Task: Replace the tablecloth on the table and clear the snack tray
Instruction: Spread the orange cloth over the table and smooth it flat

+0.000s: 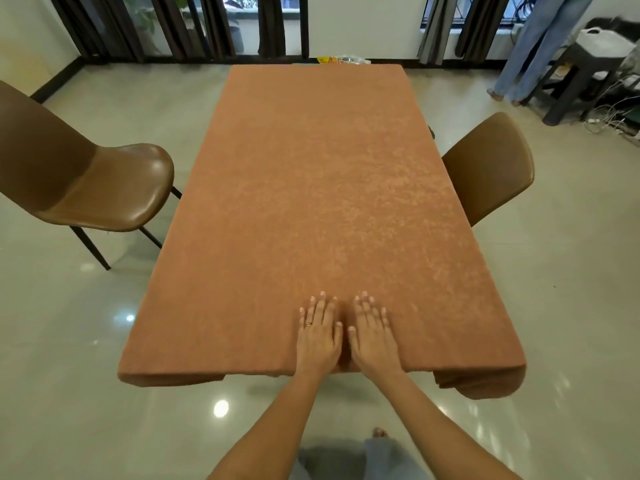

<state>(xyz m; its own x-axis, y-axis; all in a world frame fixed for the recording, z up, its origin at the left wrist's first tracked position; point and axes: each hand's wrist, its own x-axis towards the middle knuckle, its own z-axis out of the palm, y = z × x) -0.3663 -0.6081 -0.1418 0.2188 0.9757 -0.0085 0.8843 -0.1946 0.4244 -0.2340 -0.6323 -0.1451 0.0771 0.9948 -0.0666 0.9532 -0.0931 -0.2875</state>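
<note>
Left hand (318,336), right hand (373,336) laid flat, fingers straight, on tablecloth (311,188); smoothing best done outward, near corners evened.

The tablecloth (311,202) is seen in terracotta orange, mottled with a lighter, faintly speckled pattern across the centre of the frame. Glossy brown is shown on the chair at left (104,188) and on the chair at right (491,171), the left one carried on black legs. The floor (69,341) is rendered in pale grey-beige with white glints. A gold ring (309,323) is worn on the left hand (318,337). Dark brown curtains (207,26) are seen along the top, and light blue jeans (540,46) at upper right.
</note>
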